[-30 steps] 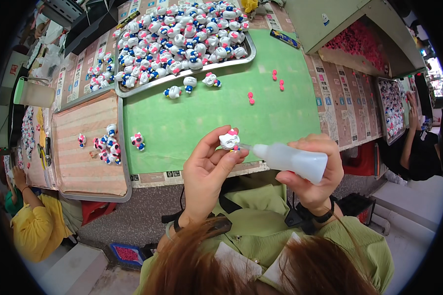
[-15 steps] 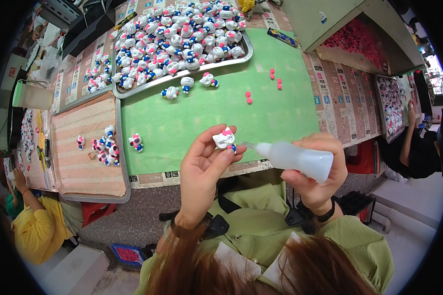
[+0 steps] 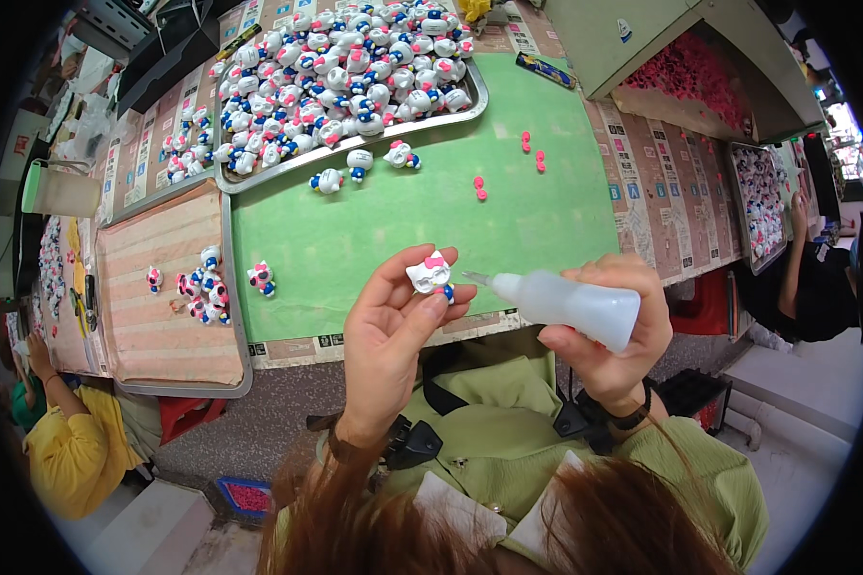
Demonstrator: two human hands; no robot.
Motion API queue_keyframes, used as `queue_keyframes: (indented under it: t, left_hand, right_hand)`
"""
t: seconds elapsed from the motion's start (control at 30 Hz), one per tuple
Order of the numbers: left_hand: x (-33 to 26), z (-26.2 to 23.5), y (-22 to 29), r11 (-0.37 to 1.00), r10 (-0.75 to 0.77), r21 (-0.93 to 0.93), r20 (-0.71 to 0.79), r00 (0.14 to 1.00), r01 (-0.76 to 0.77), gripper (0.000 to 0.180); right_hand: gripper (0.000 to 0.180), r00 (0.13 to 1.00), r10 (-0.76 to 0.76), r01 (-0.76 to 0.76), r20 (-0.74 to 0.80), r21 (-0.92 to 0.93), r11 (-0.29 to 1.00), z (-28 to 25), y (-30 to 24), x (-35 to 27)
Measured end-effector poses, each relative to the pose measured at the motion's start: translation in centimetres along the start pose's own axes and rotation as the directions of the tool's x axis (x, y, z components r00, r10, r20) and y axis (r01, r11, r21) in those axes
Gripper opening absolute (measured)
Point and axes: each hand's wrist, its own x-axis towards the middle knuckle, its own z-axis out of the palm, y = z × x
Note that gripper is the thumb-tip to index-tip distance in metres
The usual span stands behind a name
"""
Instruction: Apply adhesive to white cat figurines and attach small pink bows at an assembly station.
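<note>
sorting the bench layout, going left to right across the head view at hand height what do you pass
Striped tray with a few figurines → lone figurine on the green mat → left hand holding a white figurine → glue bottle in the right hand.

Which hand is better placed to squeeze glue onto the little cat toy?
Probably the right hand: it grips the squeeze bottle, nozzle aimed at the cat figurine pinched in the left hand.

White cat figurine (image 3: 430, 273) with pink bow beside translucent glue bottle (image 3: 573, 307).
</note>
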Motion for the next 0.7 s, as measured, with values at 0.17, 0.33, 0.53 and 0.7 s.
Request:
queue_keyframes:
  t: [0.17,0.33,0.53,0.7]
  left_hand:
    - [0.1,-0.2,-0.3,1.0,0.03,0.008,0.004,1.0,-0.03,0.038]
    - [0.2,-0.2,-0.3,0.999,0.04,0.031,-0.028,0.999,-0.039,0.037]
    - [0.4,-0.6,-0.3,0.999,0.047,0.022,-0.077,0.996,-0.046,0.036]
    - [0.3,-0.8,-0.2,0.998,0.056,0.028,-0.092,0.994,-0.053,0.036]
  right_hand:
    - [0.042,1.0,0.013,-0.014,0.019,0.035,0.999,-0.1,0.2,-0.2]
    - [0.038,0.908,0.341,-0.253,-0.243,0.331,0.909,-0.4,1.2,-0.2]
    - [0.034,0.856,0.461,-0.437,-0.234,0.151,0.887,-3.0,9.6,3.2]
    - [0.039,0.896,0.323,-0.382,-0.306,-0.155,0.911,-4.1,12.7,2.8]
